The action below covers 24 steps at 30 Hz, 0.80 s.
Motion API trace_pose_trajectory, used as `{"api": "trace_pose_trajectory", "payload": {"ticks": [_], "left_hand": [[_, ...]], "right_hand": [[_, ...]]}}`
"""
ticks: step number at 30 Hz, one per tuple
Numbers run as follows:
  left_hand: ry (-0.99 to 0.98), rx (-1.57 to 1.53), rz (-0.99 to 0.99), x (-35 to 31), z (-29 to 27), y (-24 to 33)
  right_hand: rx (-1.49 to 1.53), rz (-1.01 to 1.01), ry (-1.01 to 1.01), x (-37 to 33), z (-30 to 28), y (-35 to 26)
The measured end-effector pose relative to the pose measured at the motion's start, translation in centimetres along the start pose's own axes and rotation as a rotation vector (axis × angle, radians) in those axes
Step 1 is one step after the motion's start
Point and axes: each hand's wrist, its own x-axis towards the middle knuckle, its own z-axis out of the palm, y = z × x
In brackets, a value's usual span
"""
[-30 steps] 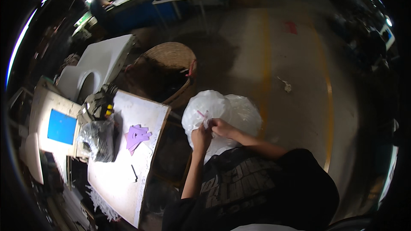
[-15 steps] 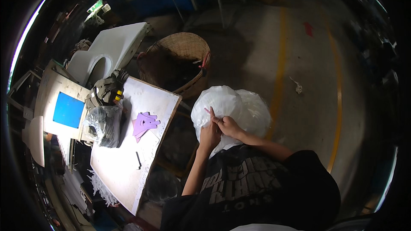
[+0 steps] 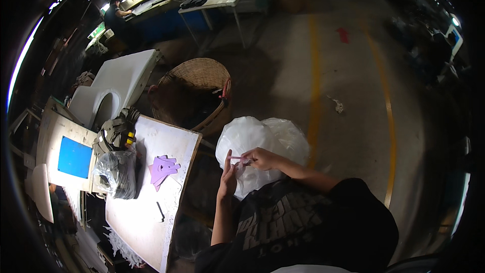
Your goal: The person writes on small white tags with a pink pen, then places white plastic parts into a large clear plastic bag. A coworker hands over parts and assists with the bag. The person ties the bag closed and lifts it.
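Observation:
A full white plastic bag [image 3: 242, 134] bulges just in front of my body, with a more see-through part on its right side. My left hand [image 3: 228, 179] is raised at the near side of the bag, closed, with one finger pointing up against a thin pinkish strip [image 3: 236, 157]. From the right, my right hand [image 3: 261, 158] pinches the other end of that strip. Some bunched plastic shows between the two hands, but whether the strip goes around it is hard to make out.
At left, a white worktable [image 3: 136, 217] holds purple cut pieces [image 3: 163, 170], a dark slim tool [image 3: 160, 212] and a clear plastic bag [image 3: 117, 172]. Beyond it stands a wicker basket [image 3: 214, 69]. A person [image 3: 115, 15] works at a far bench. Yellow lines [image 3: 314, 91] mark the floor.
My hands have drawn slightly apart, and the pinkish strip now spans between them. The whole scene has shifted left and down in the view.

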Motion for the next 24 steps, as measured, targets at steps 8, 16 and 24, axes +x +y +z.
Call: {"api": "trace_pose_trajectory", "payload": {"ticks": [8, 16, 24], "left_hand": [[-0.082, 0.603, 0.137, 2.0, 1.4, 1.8], [0.322, 1.125, 0.334, 3.4, 3.0, 1.9], [0.519, 1.286, 0.129, 4.4, -1.2, -0.3]], "right_hand": [[-0.719, -0.082, 0.022, 0.9, -1.4, -4.5], [-0.832, -0.14, 0.163, 1.1, -0.8, -3.6], [-0.847, -0.258, 0.195, 1.7, -1.3, -4.3]]}}
